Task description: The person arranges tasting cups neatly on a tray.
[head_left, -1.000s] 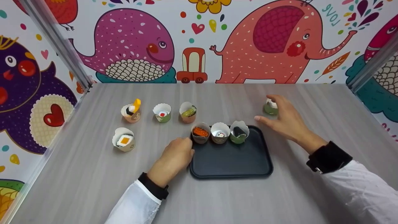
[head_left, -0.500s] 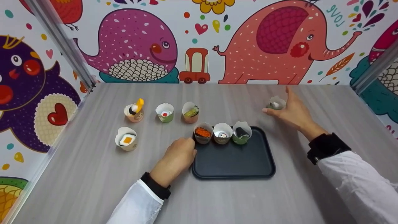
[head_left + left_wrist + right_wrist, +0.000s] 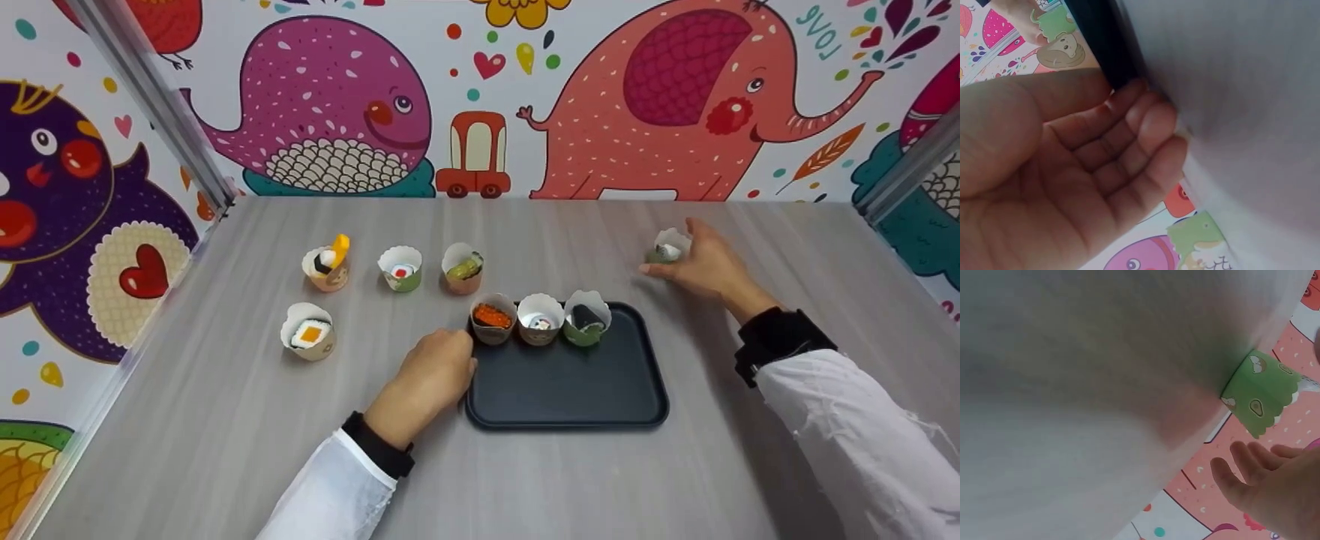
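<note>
My left hand (image 3: 431, 371) grips the left edge of a dark rectangular tray (image 3: 566, 386); the left wrist view shows the thumb and curled fingers (image 3: 1129, 107) at the tray's rim (image 3: 1103, 42). Along the tray's back stand three paper cups: one with orange-topped sushi (image 3: 492, 316), one with a white sushi roll (image 3: 540, 322), one with a dark piece (image 3: 585, 319). At the back right, my right hand (image 3: 712, 266) is spread beside a green paper cup (image 3: 666, 247) holding a whitish piece. In the right wrist view, its fingers (image 3: 1241, 475) are apart from the avocado-printed cup (image 3: 1261, 391).
Left of the tray, several more paper cups stand on the grey table (image 3: 225, 450): one with yellow-topped sushi (image 3: 328, 262), one with a red-centred roll (image 3: 401, 270), one with a green piece (image 3: 463, 270), one with an orange-centred roll (image 3: 307, 334). Patterned walls (image 3: 480, 45) enclose the table.
My right hand has shifted slightly back and right, its fingers spreading and then drawing in a little beside the green cup. The left hand stays on the tray edge. The head view has shifted slightly.
</note>
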The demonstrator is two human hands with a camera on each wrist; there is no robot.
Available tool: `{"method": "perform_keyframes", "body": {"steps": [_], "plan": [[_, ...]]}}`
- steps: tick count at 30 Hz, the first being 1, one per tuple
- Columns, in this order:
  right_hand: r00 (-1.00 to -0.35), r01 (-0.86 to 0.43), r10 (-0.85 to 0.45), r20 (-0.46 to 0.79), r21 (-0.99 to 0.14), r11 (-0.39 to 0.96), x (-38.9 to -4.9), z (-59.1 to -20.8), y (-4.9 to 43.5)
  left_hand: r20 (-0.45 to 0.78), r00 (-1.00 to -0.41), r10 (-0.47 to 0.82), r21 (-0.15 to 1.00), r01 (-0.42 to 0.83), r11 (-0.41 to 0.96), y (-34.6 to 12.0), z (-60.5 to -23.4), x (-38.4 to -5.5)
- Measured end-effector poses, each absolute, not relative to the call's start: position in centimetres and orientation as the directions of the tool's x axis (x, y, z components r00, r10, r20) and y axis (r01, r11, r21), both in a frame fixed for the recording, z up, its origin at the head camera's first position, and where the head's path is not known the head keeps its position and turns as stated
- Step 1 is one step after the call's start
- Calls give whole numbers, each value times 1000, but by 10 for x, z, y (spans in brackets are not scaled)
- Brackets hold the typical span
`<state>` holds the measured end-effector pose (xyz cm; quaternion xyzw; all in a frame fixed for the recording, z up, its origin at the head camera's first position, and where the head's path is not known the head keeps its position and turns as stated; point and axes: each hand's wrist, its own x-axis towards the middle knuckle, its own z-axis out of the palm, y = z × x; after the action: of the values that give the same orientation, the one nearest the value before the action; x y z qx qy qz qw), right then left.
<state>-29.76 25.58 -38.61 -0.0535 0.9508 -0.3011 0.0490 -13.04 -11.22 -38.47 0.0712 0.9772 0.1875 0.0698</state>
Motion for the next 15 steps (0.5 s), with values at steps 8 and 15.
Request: {"method": "perform_keyframes", "body": {"steps": [8,15], "plan": [[-986,-84,-150,-70,-567,819,-298,-391,259,-99,-980,171,389,120,914,-114,-387,-130],[-983,-91,-161,-82,-547,832,-299,-390,262,-104,-980,172,391,119,913,-114,-386,-130]]}}
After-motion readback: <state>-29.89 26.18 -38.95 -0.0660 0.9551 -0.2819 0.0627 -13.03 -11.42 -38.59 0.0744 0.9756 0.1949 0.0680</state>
